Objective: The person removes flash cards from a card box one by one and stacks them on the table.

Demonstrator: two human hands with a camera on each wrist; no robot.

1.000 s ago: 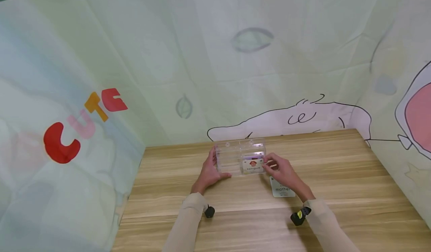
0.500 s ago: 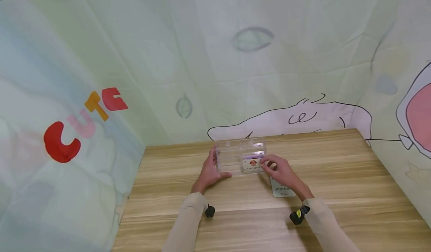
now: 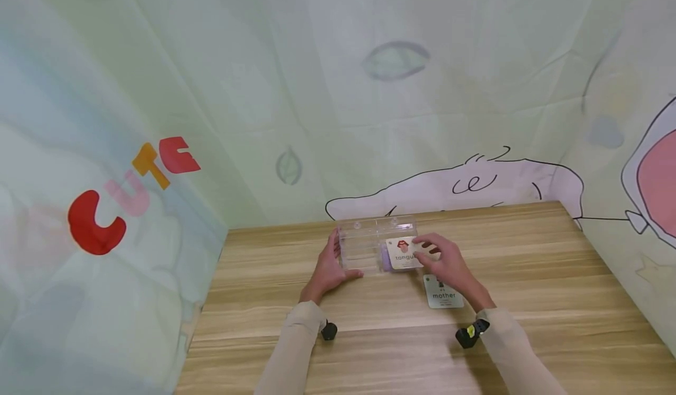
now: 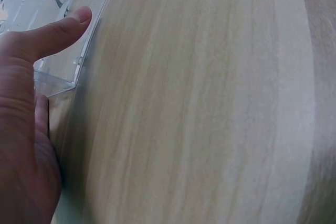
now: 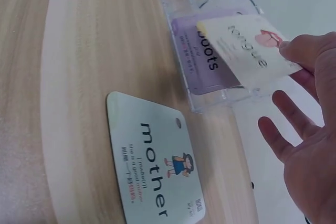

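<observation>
A clear plastic box [image 3: 359,256] with compartments stands near the table's back edge. My left hand [image 3: 326,270] grips its left side, thumb along the front edge and fingers partly hidden behind the wall. Between the thumb and a finger of my right hand [image 3: 446,261], I pinch a cream flashcard [image 3: 402,256] printed "tongue" by its edge. That card is tilted over the box's right compartment. Behind it, in the right wrist view, a purple flashcard [image 5: 198,80] reading "boots" sits in the compartment. A pale "mother" flashcard [image 3: 443,299] lies face up on the table below my right hand.
The wooden table [image 3: 385,354] extends toward me and to both sides. Directly behind its back edge hangs a printed cloth backdrop [image 3: 327,101], which also runs along the left and right. Each wrist carries a small black camera [image 3: 328,331].
The "tongue" card has come up out of the compartment, pinched in my right hand, exposing the purple card. My left hand and the box have stayed in place.
</observation>
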